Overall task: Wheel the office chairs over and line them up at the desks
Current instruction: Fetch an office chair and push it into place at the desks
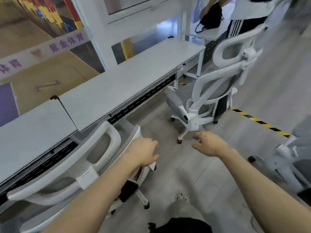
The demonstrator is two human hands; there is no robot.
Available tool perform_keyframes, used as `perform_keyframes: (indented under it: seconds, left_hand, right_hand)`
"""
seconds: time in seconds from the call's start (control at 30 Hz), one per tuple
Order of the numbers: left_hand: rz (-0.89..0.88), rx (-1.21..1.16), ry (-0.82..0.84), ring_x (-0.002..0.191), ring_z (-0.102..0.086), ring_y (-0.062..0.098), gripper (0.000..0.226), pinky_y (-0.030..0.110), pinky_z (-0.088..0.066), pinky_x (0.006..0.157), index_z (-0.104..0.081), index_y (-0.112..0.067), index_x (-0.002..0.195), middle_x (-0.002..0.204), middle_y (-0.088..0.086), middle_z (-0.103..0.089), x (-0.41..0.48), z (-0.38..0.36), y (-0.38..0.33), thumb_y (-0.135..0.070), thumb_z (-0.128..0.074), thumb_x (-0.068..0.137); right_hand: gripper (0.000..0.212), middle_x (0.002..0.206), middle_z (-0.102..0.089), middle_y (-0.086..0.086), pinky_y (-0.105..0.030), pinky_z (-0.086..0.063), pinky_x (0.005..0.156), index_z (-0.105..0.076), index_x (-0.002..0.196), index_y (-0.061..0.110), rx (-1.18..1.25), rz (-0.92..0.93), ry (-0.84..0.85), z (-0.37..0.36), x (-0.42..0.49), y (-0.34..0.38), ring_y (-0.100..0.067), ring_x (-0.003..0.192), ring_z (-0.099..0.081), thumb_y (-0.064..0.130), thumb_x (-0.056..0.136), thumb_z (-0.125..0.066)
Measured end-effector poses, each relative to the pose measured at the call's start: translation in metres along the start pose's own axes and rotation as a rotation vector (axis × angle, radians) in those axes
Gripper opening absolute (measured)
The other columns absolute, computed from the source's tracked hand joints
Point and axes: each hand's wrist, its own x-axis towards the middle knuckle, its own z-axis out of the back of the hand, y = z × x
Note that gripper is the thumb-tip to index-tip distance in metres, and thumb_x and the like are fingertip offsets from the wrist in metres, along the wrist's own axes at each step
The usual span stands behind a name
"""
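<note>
A white office chair (94, 158) with grey mesh stands at the lower left, its back tucked against the long grey desk (127, 81). My left hand (143, 153) hovers just right of that chair's armrest, fingers loosely bent, holding nothing. A second white chair (217, 91) stands further off in front of the desk's right part, its back toward me. My right hand (208, 143) reaches out toward it with relaxed fingers, apart from it. Part of a third chair (292, 158) shows at the right edge.
Black-and-yellow floor tape (259, 121) runs diagonally at the right. Another person (242, 17) stands at a small white table (200, 33) in the back, handling a black bag (210, 17). Grey floor lies open between the chairs. Windows run behind the desks.
</note>
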Motion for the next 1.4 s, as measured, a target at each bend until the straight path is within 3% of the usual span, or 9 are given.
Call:
perform_keyframes:
  seconds: [0.23, 0.53, 0.67, 0.77, 0.83, 0.97, 1.1, 1.23, 1.4]
  left_hand:
    - [0.012, 0.029, 0.026, 0.126, -0.065, 0.029, 0.050, 0.046, -0.056, 0.095, -0.060, -0.020, 0.139, 0.134, 0.003, -0.065, 0.141, 0.036, -0.015, -0.058, -0.055, 0.106]
    - [-0.163, -0.040, -0.197, 0.117, -0.066, 0.028, 0.041, 0.044, -0.057, 0.091, -0.063, -0.023, 0.129, 0.122, 0.002, -0.067, 0.304, 0.104, -0.090, -0.054, -0.057, 0.104]
    - [-0.285, -0.104, -0.437, 0.115, -0.065, 0.032, 0.042, 0.047, -0.054, 0.098, -0.066, -0.016, 0.130, 0.122, 0.006, -0.065, 0.376, 0.133, -0.121, -0.045, -0.060, 0.101]
    - [-0.349, -0.086, -0.725, 0.122, -0.060, 0.036, 0.047, 0.049, -0.047, 0.109, -0.064, -0.010, 0.132, 0.130, 0.012, -0.063, 0.435, 0.151, -0.142, -0.041, -0.060, 0.098]
    - [-0.335, -0.077, -0.822, 0.128, -0.057, 0.038, 0.056, 0.052, -0.044, 0.117, -0.060, -0.005, 0.140, 0.139, 0.016, -0.060, 0.471, 0.162, -0.156, -0.043, -0.065, 0.099]
    - [-0.256, -0.040, -0.806, 0.133, -0.055, 0.041, 0.075, 0.054, -0.042, 0.121, -0.051, 0.003, 0.153, 0.146, 0.020, -0.058, 0.520, 0.166, -0.177, -0.053, -0.060, 0.102]
    - [-0.173, 0.010, -0.778, 0.136, -0.057, 0.041, 0.085, 0.054, -0.043, 0.123, -0.051, 0.002, 0.156, 0.150, 0.021, -0.059, 0.538, 0.153, -0.184, -0.063, -0.058, 0.103]
    - [-0.079, -0.018, -0.782, 0.134, -0.059, 0.040, 0.085, 0.052, -0.048, 0.120, -0.057, 0.002, 0.151, 0.146, 0.020, -0.062, 0.537, 0.152, -0.190, -0.066, -0.063, 0.100]
    - [0.050, 0.008, -0.867, 0.125, -0.062, 0.036, 0.083, 0.048, -0.049, 0.117, -0.067, 0.001, 0.142, 0.136, 0.018, -0.068, 0.540, 0.157, -0.201, -0.072, -0.062, 0.101]
  right_hand:
    - [0.046, 0.135, -0.071, -0.004, -0.042, -0.057, 0.098, -0.065, 0.142, 0.023, 0.048, -0.171, 0.003, 0.053, 0.048, -0.105, -0.028, 0.119, -0.067, 0.050, 0.104, -0.061]
    - [0.048, 0.142, -0.071, 0.001, -0.041, -0.058, 0.104, -0.064, 0.148, 0.022, 0.049, -0.334, -0.084, 0.130, 0.060, -0.206, -0.024, 0.129, -0.066, 0.046, 0.107, -0.062]
    - [0.053, 0.147, -0.067, 0.002, -0.043, -0.059, 0.101, -0.058, 0.152, 0.025, 0.016, -0.366, -0.126, 0.161, 0.080, -0.256, -0.024, 0.129, -0.066, 0.050, 0.106, -0.061]
    - [0.064, 0.157, -0.053, 0.005, -0.043, -0.055, 0.095, -0.047, 0.160, 0.028, 0.001, -0.305, -0.237, 0.195, 0.114, -0.293, -0.026, 0.135, -0.060, 0.054, 0.104, -0.066]
    - [0.079, 0.161, -0.046, 0.007, -0.045, -0.055, 0.102, -0.040, 0.163, 0.028, 0.025, -0.249, -0.342, 0.216, 0.146, -0.318, -0.024, 0.145, -0.049, 0.062, 0.099, -0.071]
    - [0.114, 0.173, -0.035, -0.002, -0.047, -0.037, 0.131, -0.031, 0.168, 0.017, -0.033, -0.068, -0.451, 0.251, 0.212, -0.368, -0.025, 0.162, -0.031, 0.078, 0.084, -0.078]
    - [0.124, 0.180, -0.029, -0.005, -0.051, -0.018, 0.139, -0.028, 0.172, 0.012, -0.130, 0.151, -0.473, 0.272, 0.261, -0.406, -0.023, 0.170, -0.017, 0.092, 0.084, -0.066]
    - [0.128, 0.178, -0.032, -0.009, -0.055, -0.018, 0.138, -0.032, 0.171, 0.011, -0.204, 0.312, -0.429, 0.276, 0.298, -0.437, -0.026, 0.170, -0.019, 0.098, 0.081, -0.061]
    - [0.122, 0.166, -0.049, -0.017, -0.063, -0.028, 0.132, -0.050, 0.160, 0.000, -0.197, 0.623, -0.525, 0.276, 0.342, -0.466, -0.038, 0.159, -0.041, 0.089, 0.079, -0.073]
